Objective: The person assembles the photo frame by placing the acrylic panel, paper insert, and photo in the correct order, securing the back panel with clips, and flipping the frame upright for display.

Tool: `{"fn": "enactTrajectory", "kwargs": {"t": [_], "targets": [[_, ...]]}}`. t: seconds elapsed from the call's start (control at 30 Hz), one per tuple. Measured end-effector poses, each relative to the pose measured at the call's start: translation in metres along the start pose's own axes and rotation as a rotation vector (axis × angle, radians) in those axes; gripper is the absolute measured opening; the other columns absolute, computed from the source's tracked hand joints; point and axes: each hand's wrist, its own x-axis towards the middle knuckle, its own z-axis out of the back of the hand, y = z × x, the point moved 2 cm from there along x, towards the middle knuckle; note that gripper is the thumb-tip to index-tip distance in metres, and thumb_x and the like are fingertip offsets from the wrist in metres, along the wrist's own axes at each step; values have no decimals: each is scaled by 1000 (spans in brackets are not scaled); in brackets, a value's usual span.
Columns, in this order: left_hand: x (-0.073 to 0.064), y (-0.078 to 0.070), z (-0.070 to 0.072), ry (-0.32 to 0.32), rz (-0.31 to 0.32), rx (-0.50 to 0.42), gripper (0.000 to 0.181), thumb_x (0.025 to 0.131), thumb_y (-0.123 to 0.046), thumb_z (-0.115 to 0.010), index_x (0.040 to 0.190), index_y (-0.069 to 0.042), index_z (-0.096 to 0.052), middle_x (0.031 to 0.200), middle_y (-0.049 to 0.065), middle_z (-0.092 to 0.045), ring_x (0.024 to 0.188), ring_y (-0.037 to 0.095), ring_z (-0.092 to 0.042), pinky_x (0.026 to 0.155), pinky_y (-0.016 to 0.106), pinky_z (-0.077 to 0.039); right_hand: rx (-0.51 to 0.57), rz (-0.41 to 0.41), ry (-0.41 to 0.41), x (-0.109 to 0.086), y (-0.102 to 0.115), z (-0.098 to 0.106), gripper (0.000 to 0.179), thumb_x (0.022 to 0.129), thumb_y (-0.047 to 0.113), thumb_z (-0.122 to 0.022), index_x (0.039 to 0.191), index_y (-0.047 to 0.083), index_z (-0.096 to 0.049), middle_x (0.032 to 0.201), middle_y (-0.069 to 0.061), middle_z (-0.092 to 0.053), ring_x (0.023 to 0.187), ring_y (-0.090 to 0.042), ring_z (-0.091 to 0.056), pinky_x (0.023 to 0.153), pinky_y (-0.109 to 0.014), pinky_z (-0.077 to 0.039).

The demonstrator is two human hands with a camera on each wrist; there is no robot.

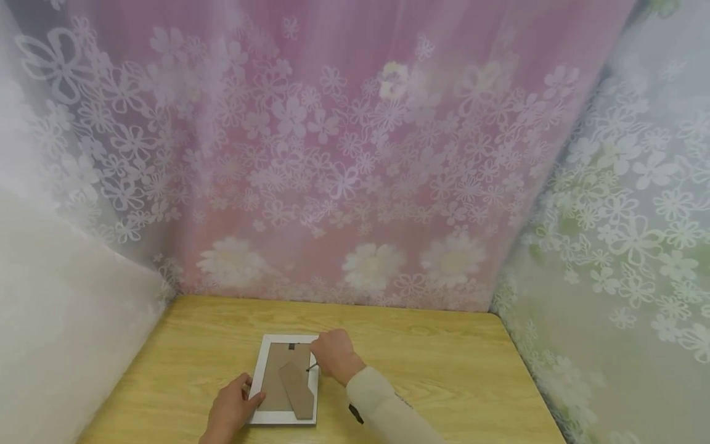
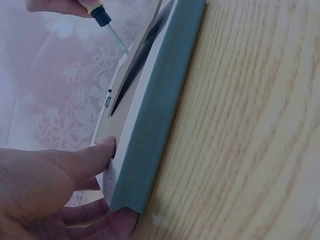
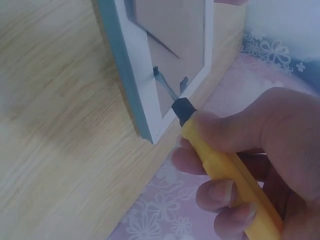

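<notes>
A picture frame [image 1: 257, 377] with a white rim and blue-green outer sides lies back up on the table. Its brown backing board [image 1: 273, 385] carries an easel stand [image 1: 297, 393]. At the frame's lower left corner my left hand [image 1: 230, 405] grips the edge, thumb on the back and fingers around the side. My right hand [image 1: 335, 354] holds a yellow-handled screwdriver [image 3: 232, 182] with a black collar. The screwdriver's metal tip touches or nearly touches a small dark tab [image 3: 156, 71] at the rim's inner edge. Another dark piece [image 1: 291, 346] sits at the board's top edge.
The wood-grain table [image 1: 432, 370] extends around the frame. Behind it hangs a pink flowered curtain [image 1: 344, 154]. Pale flowered fabric [image 1: 627, 246] borders the right side, and a whitish surface [image 1: 66, 296] closes off the left.
</notes>
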Motion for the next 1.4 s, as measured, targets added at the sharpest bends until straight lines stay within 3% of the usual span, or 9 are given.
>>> {"fn": "enactTrajectory", "kwargs": {"t": [0.2,0.67,1.03,1.2,1.4], "targets": [[0,2,-1,-5,-3,-9,28,85,-20,-81,99,-6,-62,69,0,-52,61,16,-45,56,29,-32,44,-6,3,0,-5,-4,18,87,34,-82,78,24,-70,70,8,-67,57,-5,-51,54,-29,-52],[-1,0,-1,-7,-5,-7,29,85,-21,-82,100,-5,-62,69,0,-53,61,14,-45,56,29,-33,103,16,21,-2,-5,1,17,85,25,-80,74,23,-67,67,8,-61,56,-8,-43,55,-29,-50],[1,3,-3,-21,-18,-12,29,84,-21,-83,98,-7,-62,69,-1,-53,60,14,-44,55,28,-32,86,12,8,-1,-2,3,27,90,22,-76,68,20,-60,62,8,-49,55,-9,-31,49,-27,-37],[2,4,-4,-16,-23,0,29,85,-22,-83,99,-7,-62,69,-1,-53,60,14,-45,55,28,-32,31,30,13,0,2,6,27,95,24,-72,70,21,-64,63,8,-52,55,-9,-31,49,-26,-36],[1,3,-2,-15,-33,-3,29,85,-22,-83,99,-7,-62,68,-1,-52,60,14,-45,54,28,-32,-34,33,16,1,5,11,25,94,29,-74,71,23,-66,67,9,-59,55,-8,-33,49,-26,-40]]}}
